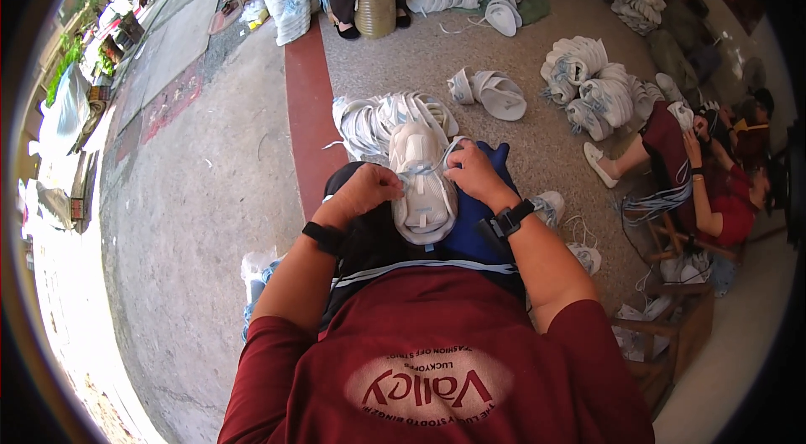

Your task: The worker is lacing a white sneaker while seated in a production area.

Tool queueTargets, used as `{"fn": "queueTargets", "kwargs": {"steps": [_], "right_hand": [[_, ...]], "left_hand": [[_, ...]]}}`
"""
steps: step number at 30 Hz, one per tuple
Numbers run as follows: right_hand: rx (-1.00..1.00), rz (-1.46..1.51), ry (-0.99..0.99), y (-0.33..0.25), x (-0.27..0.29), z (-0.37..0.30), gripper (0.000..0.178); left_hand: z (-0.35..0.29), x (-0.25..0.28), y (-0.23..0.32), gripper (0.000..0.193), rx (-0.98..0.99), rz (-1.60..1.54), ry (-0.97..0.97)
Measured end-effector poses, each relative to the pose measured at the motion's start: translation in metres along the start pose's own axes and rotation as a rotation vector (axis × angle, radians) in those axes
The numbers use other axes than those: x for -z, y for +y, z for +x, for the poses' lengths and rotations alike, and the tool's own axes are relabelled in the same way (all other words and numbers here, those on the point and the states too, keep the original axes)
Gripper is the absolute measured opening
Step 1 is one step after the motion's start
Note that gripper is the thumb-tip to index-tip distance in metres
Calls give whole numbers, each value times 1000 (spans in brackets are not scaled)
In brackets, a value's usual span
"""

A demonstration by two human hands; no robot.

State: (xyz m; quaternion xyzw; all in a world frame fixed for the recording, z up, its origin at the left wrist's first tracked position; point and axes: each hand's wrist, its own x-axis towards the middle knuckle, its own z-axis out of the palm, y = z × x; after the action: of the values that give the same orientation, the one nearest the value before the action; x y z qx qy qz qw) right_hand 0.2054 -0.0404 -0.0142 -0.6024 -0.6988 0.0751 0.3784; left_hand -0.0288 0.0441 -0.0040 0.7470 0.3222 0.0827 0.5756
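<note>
A white shoe upper (426, 205) with a mesh front lies over my lap, its toe toward me. A thin light-blue shoelace (435, 169) runs across its eyelet area. My right hand (476, 172) is closed in a pinch at the upper's right edge, gripping the lace. At the left edge my left hand (375, 190) pinches too, fingertips together on what looks like the lace's other side; the fingers mostly hide it. A bunch of loose light-blue laces (403, 268) lies across my waist.
A stack of white shoe uppers (369, 125) lies just beyond my knees. Another pair (495, 94) and a larger pile (588, 83) are farther right. Co-workers sit at the right and far side. A wooden stool (680, 335) stands close at my right.
</note>
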Motion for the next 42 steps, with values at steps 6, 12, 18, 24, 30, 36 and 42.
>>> {"fn": "queueTargets", "kwargs": {"steps": [6,12,18,24,30,36,42], "right_hand": [[-418,383,110,5,-33,-5,15],[-363,277,192,3,-34,-3,18],[-394,102,132,-5,-35,-3,17],[-519,74,87,-10,-36,-1,17],[-306,-229,4,-31,-30,-10,10],[-77,-226,-264,-19,-20,-4,12],[-146,-113,-218,1,-17,-4,13]], "left_hand": [[11,-10,-8,7,-201,-10,169],[11,-15,-11,7,-218,-72,215],[8,-16,-14,7,-185,-113,179],[6,-19,-8,6,-316,-23,280],[5,-35,8,12,-105,-87,242],[25,-54,23,17,-214,306,316],[45,-64,26,17,-182,773,303]]}}
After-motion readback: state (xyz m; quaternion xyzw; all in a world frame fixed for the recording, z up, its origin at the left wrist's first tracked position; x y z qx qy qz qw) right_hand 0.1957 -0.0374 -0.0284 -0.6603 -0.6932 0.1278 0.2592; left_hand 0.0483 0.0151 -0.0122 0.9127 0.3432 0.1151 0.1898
